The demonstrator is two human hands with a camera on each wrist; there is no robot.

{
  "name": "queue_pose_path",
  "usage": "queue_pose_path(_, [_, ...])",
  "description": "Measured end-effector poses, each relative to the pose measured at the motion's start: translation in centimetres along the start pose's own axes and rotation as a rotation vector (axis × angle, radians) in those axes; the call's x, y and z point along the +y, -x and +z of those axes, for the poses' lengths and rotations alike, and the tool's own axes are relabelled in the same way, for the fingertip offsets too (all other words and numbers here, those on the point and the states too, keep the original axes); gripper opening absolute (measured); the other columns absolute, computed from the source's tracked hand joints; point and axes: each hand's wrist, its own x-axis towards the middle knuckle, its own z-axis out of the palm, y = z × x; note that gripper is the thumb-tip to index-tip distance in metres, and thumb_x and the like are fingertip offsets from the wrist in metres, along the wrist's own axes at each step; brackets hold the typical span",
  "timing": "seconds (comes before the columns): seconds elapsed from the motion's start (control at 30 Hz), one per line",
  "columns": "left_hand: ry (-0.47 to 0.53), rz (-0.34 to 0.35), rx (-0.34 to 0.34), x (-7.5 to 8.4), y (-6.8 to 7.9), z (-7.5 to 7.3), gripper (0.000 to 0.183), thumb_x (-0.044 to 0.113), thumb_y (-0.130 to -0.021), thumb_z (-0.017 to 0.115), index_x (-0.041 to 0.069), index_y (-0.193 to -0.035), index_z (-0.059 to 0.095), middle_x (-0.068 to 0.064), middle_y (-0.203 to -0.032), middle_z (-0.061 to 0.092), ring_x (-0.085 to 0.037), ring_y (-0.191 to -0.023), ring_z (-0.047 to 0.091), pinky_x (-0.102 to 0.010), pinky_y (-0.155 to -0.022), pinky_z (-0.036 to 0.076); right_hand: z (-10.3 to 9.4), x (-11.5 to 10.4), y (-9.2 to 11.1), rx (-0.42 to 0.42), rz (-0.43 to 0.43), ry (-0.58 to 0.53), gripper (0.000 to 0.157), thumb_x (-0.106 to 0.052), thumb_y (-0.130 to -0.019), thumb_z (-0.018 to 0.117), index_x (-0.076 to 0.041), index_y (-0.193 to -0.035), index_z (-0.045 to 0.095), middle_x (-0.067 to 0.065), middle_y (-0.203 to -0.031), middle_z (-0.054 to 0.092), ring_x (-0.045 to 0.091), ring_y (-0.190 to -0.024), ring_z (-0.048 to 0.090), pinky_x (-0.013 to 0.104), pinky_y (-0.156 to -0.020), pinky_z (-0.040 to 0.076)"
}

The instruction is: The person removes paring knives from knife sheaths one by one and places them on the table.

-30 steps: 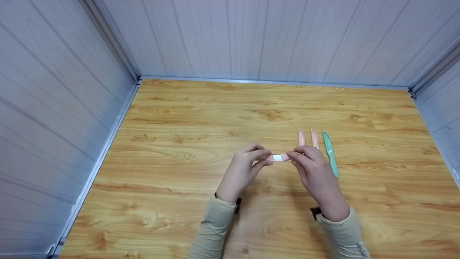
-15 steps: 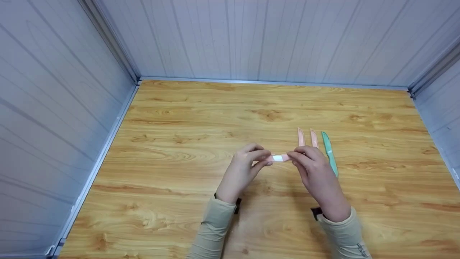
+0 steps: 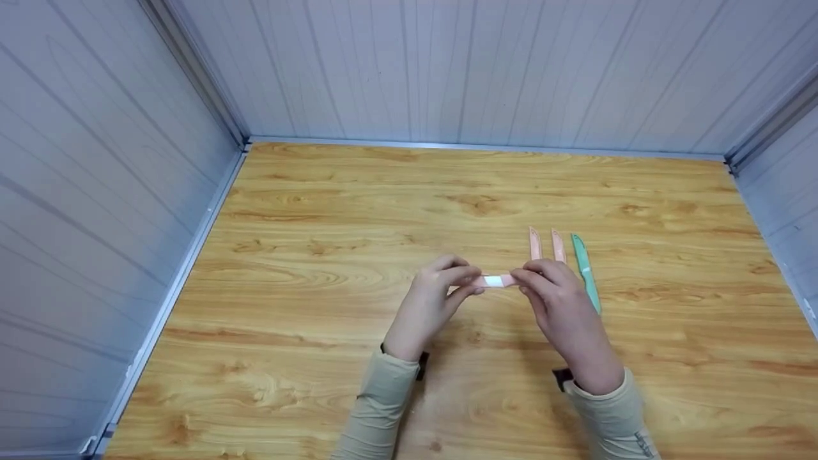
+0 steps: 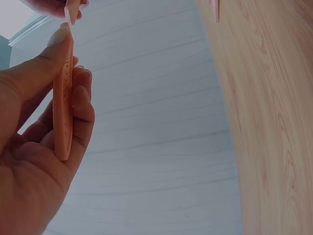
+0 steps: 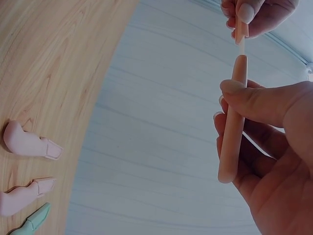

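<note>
Both hands hold one small pink knife, level above the table, with a short stretch of its white blade (image 3: 493, 281) bare between them. My left hand (image 3: 434, 297) pinches the pink sheath (image 4: 62, 112) between thumb and fingers over the blade's tip end. Around the pink handle (image 5: 233, 142) curl the thumb and fingers of my right hand (image 3: 562, 303). Just beyond the right hand, two more pink knives (image 3: 535, 243) (image 3: 558, 245) lie side by side on the table, their near ends hidden by that hand. A green knife (image 3: 586, 271), in its sheath, lies to their right.
The wood-grain table (image 3: 319, 217) carries the knives. Pale panel walls close it in at the back (image 3: 434, 70), left (image 3: 96, 179) and right (image 3: 792, 172), with metal edging along their foot.
</note>
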Motion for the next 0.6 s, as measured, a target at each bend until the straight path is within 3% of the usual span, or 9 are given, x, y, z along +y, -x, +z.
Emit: queue_pose_path(0.6, [0.016, -0.007, 0.003, -0.06, 0.04, 0.0, 0.018, 0.015, -0.085, 0.071, 0.004, -0.099, 0.072, -0.001, -0.094, 0.061, -0.006, -0.088, 0.061, -0.011, -0.077, 0.048, -0.1, -0.03, 0.02, -0.01, 0.008, -0.006, 0.02, 0.003, -0.083, 0.07, -0.001, -0.103, 0.071, 0.008, -0.102, 0.061, 0.027, -0.094, 0.055, 0.039, -0.08, 0.045])
